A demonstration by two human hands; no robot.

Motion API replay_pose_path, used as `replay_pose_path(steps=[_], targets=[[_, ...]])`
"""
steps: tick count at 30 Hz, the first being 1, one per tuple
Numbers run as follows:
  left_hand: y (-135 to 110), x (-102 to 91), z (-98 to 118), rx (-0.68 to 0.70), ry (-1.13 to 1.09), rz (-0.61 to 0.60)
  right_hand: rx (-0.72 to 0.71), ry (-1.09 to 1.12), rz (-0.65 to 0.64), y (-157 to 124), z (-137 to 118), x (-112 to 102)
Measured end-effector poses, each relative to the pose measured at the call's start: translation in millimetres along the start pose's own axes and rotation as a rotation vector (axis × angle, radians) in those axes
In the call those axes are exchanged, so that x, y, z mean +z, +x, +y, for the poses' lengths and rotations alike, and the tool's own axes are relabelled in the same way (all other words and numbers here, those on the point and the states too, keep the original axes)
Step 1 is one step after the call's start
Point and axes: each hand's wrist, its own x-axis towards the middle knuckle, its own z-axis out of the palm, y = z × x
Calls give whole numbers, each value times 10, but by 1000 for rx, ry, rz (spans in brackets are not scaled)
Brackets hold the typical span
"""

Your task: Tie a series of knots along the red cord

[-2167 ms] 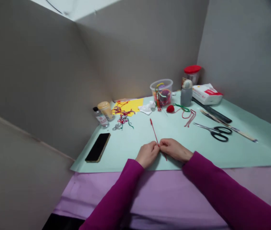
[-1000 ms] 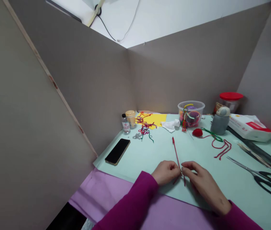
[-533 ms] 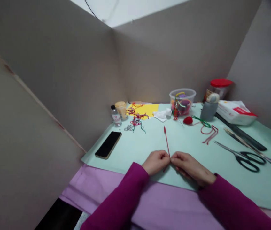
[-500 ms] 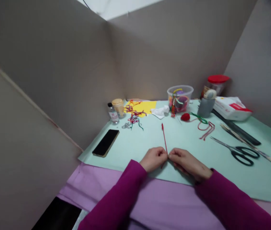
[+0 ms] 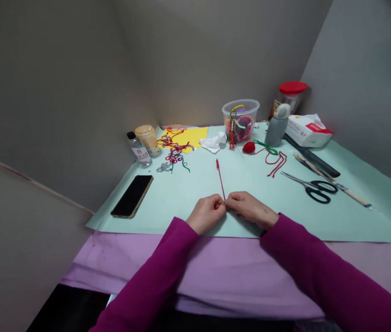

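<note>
A thin red cord [image 5: 221, 180] lies on the pale green sheet [image 5: 181, 193], with a thicker knotted tip at its far end. Its near end runs in between my fingertips. My left hand [image 5: 206, 212] is closed in a pinch on the cord from the left. From the right, my right hand [image 5: 251, 208] pinches it at the same spot, and the fingertips of both hands meet. What exactly sits between the fingertips is too small to make out.
To the left lie a phone [image 5: 132, 197], a small bottle [image 5: 140, 151] and metal rings [image 5: 163, 167]. Coloured threads [image 5: 176, 146] rest on yellow paper [image 5: 195, 134]. Behind stands a tub of yarn [image 5: 240, 121]. Scissors [image 5: 311, 186], a red yarn ball [image 5: 248, 147] and tissues [image 5: 309, 131] are on the right.
The camera view has shifted, so the whole table sits further left and higher. Both hands remain together, pinching the red cord at its near end.
</note>
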Motion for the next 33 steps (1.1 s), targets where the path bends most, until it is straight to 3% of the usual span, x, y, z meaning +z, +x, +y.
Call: replay_pose_path(steps=[12,16,19,25,31,33], targets=[[-51,-74,66,169,308,188,-12,34,8,24,41,7],[-51,-70,70,201,307,213,21,66,8,-4,-3,0],[-49,-55,51,258,264,165,43,103,-17,-26,-26,-14],[-40,-8,-8,350,220,-50,32,97,-43,-16,5,-38],[-49,3,2,319,172,-125,16,47,-55,3,32,-51],[-57,-7,22,293,136,-97,12,41,-50,1,33,-54]])
